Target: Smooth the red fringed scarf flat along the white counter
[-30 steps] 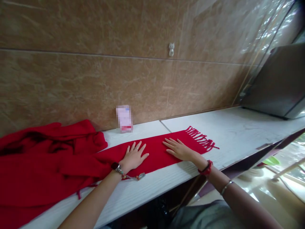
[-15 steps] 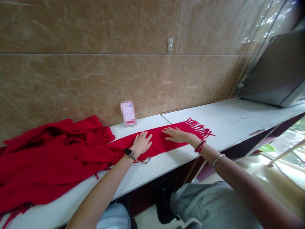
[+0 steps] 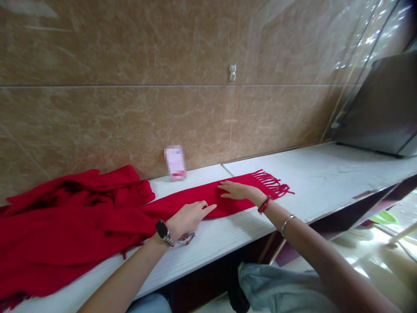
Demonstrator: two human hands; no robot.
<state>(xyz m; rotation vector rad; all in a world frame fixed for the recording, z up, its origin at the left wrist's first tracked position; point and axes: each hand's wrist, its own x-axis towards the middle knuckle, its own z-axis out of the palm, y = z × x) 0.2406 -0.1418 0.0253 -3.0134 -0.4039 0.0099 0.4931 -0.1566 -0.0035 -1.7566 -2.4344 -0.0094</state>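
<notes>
A red scarf [image 3: 208,191] lies flat along the white counter, its fringe at the right end. To the left it runs into a loose, rumpled heap of red cloth. My left hand [image 3: 189,216] is at the scarf's front edge, index finger pointing right and the other fingers curled under; whether they pinch cloth is hidden. Resting palm down on the scarf, short of the fringe, my right hand [image 3: 235,190] has its fingers spread and holds nothing.
A pink blurred packet [image 3: 176,163] stands against the brown tiled wall behind the scarf. A small white cat-shaped hook [image 3: 232,72] is on the wall. A large grey appliance [image 3: 381,104] stands at the counter's [image 3: 319,174] far right.
My left hand has moved toward the scarf's front edge and its spread fingers have curled, with the index finger out. My right hand has slid slightly left. The view has tilted up a little.
</notes>
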